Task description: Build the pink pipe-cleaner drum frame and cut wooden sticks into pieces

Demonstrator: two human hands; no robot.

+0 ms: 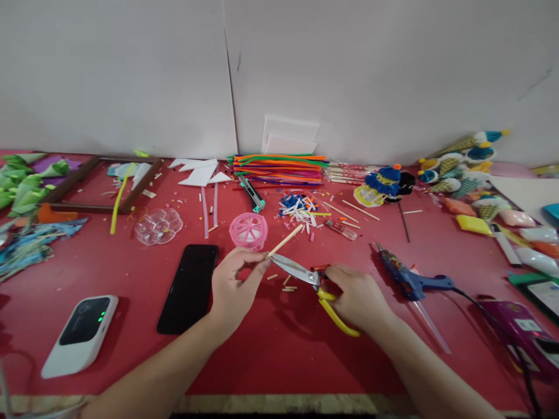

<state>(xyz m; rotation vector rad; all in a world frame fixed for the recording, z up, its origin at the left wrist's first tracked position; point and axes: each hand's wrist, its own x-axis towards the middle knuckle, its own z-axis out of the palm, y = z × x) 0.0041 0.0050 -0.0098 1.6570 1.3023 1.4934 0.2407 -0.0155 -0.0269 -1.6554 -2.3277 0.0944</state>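
My left hand (236, 284) pinches one end of a thin pale wooden stick (286, 240), which slants up and away to the right. In my right hand (358, 294) is a pair of scissors (301, 271) with yellow handles. The blade tips reach the stick right beside my left fingertips. Whether the blades have closed fully on the wood I cannot tell. Several short cut stick pieces (289, 288) lie on the red table (262, 361) under the scissors. Just beyond my left hand sits a round pink plastic spoked piece (248, 231).
A black phone (187, 289) and a white device (81, 334) lie at left. Right of my hand is a blue glue gun (413, 279) with a cord. Behind are a cutter knife (252, 194), colored pipe cleaners (279, 169) and a pile of small scraps (299, 206).
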